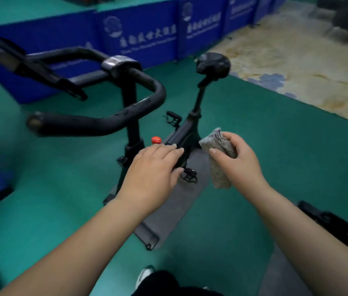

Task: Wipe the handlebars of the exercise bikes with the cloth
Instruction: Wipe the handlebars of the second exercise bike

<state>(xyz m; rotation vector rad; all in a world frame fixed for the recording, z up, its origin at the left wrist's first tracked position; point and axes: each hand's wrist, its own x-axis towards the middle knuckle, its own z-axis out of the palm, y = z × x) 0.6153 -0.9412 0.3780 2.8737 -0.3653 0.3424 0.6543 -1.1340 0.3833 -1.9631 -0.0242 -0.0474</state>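
Note:
A black exercise bike stands on the green floor in front of me. Its black handlebar (96, 122) curves from the centre console toward the left, above and left of both hands. My right hand (239, 161) grips a folded grey cloth (219, 165) that hangs down from the fist, right of the bike frame. My left hand (154, 169) is held out flat with straight fingers over the bike's frame, holding nothing. Neither hand touches the handlebar.
The bike's saddle (213, 64) rises at upper centre and a red knob (156, 139) sits on the frame. A grey mat (168, 214) lies under the bike. Blue barrier panels (139, 33) line the back. Part of another machine (327, 221) shows at right.

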